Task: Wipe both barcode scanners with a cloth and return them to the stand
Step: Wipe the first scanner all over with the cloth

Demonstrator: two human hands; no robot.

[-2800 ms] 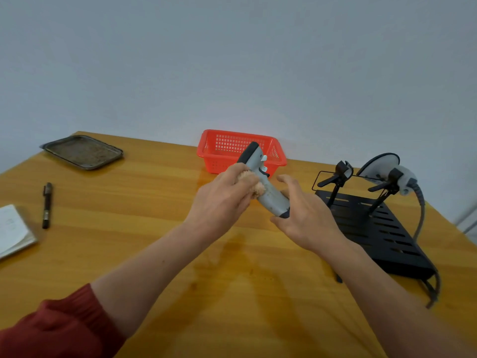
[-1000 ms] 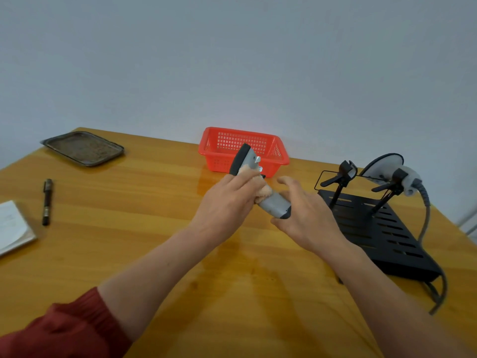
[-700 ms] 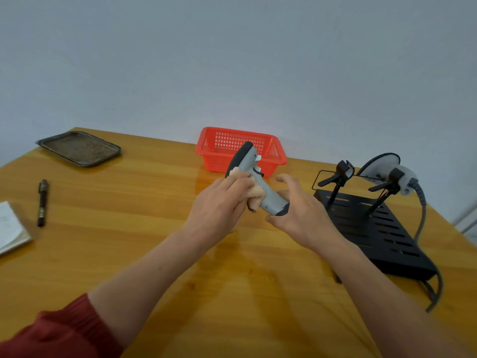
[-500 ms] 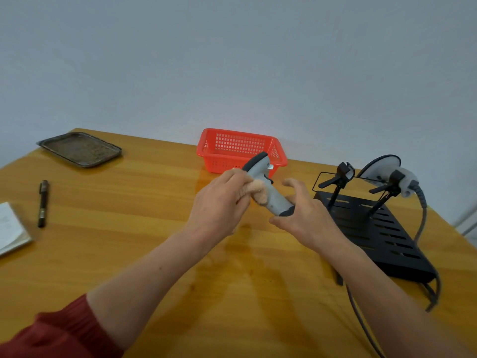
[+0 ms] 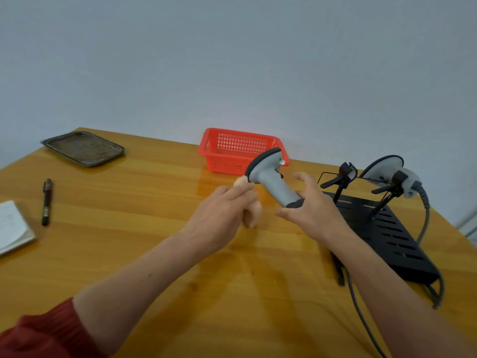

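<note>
Head view, left to right: one notepad [image 5: 13, 228], one pen [image 5: 46, 201] and one metal tray [image 5: 82, 148] lie on the wooden table [image 5: 144, 228]. Next comes the left hand [image 5: 222, 213], fingers curled round one peach cloth [image 5: 253, 215] (its tip just beside the scanner's head), with one red basket [image 5: 232, 151] behind. The right hand [image 5: 309, 208] grips one grey barcode scanner [image 5: 273, 177] by its handle end above the table, and the second scanner [image 5: 387, 171] rests on the one black stand [image 5: 382, 228].
</note>
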